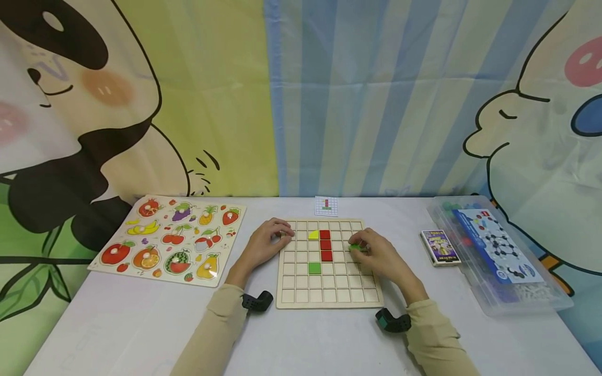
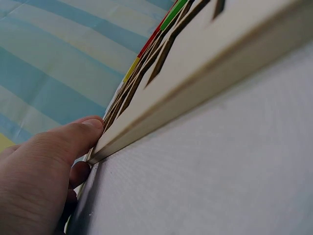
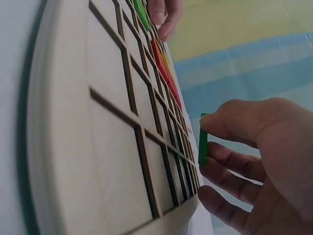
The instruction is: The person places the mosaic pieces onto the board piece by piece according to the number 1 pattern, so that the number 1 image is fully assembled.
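A wooden grid board lies on the table. In it sit a column of red square tiles, a yellow piece that looks triangular, and a green square tile lower down. My left hand holds the board's upper left edge; in the left wrist view the thumb lies at the rim with fingers curled beside it. My right hand is over the board's right side, pinching another green tile between thumb and fingertips. The tile stands on edge in the right wrist view.
Behind the board lies a small pattern card with a coloured grid. A fruit puzzle board is at the left. On the right are a small card box and a clear plastic case with a blue booklet.
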The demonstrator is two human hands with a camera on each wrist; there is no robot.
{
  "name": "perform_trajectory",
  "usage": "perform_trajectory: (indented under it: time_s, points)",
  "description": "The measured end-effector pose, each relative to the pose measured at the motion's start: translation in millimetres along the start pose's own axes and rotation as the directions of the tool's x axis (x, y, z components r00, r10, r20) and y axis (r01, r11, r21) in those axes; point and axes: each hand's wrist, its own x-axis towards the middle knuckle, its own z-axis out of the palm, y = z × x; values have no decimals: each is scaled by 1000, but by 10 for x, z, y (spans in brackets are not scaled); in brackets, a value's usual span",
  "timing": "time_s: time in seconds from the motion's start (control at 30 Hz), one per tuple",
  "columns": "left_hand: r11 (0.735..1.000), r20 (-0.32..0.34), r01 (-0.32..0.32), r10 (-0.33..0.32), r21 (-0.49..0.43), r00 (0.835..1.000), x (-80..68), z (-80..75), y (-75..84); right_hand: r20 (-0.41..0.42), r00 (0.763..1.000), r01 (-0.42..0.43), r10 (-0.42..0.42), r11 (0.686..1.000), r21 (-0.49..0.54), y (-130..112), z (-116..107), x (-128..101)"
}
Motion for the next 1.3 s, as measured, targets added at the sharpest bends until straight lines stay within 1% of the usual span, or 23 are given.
perform_trajectory:
  time_s: [0.13,0.4,0.47,0.57,0.77,1.1,1.3]
  points:
    - [1000,-7,-11,11,3,1000,-1,2,1,18,1000,22,-22,1000,5,-70,48,1]
    - [1000,-3,6,-6,-3,1000,4,-7,12,55,994,95,-95,995,6,-200,117,-18]
    - [1000,-2,8,-8,-3,1000,8,-7,13,70,990,123,-124,992,14,-231,132,-21]
    - [1000,-2,10,-10,-1,1000,11,-5,13,105,984,144,-146,989,25,-275,163,-20]
    - [1000,4,17,-17,-10,1000,10,-6,18,162,969,192,-187,981,-13,-328,240,-17]
    - [1000,4,12,-12,-6,1000,10,-6,19,176,957,247,-232,967,-67,-344,305,-31]
    - [1000,3,15,-15,-7,1000,4,-9,23,182,954,255,-237,964,-77,-362,318,-29]
